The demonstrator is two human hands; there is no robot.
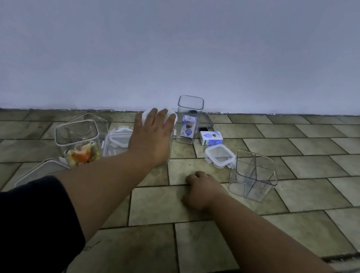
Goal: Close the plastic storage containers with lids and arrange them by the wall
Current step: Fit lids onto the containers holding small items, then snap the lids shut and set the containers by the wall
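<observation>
Pressing flat with left hand (151, 137), fingers straight, on lid (146, 114) near wall (187, 35). Resting right hand (199, 189) on floor (209, 219), fingers curled, empty. Early yet (lidless: tall tub (188, 119), divided tub (253, 176), food tub (76, 141)).

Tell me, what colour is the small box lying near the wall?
The box is white with blue print, clearest in the head view.

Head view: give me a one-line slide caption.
Left hand presses a white lid onto a clear container; right hand rests curled on the tiled floor.
</observation>
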